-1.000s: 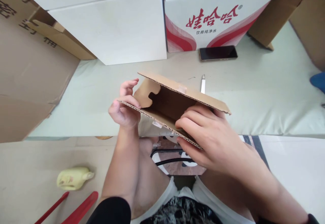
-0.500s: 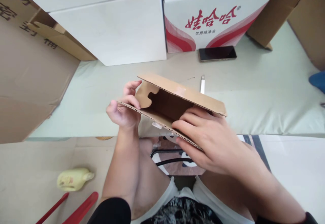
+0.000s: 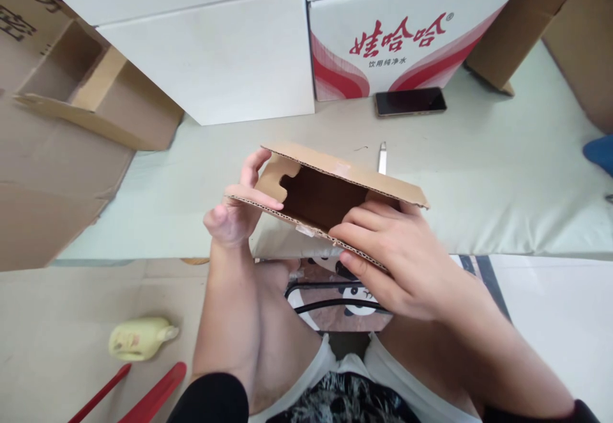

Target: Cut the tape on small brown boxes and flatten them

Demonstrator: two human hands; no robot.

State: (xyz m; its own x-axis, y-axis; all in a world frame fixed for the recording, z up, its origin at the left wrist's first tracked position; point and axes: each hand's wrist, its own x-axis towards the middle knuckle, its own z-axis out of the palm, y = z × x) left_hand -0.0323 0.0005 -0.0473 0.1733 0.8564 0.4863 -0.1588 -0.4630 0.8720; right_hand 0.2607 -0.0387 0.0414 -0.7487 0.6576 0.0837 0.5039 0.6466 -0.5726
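Observation:
A small brown cardboard box (image 3: 306,154) is held tilted above my lap, its open side facing me and its inside dark. My left hand (image 3: 242,206) grips its left end, with the thumb outside the near panel and a finger reaching over the edge beside a notched flap (image 3: 275,179). At the right end, my right hand (image 3: 397,250) pinches the near panel. Its thumb is outside and its fingers are inside the opening, where the tips are partly hidden. A bit of clear tape (image 3: 306,230) sticks to the near panel's edge.
White cartons (image 3: 215,65) stand at the back, one with red lettering (image 3: 402,36). In front lie a phone (image 3: 410,101) and a small white-handled tool (image 3: 382,158). An open cardboard box (image 3: 129,100) is at left. A yellow bottle (image 3: 141,338) lies on the floor.
My left hand has shifted slightly right, its finger reaching further over the near edge. The open cardboard box at the far left has tipped or slid down toward the table.

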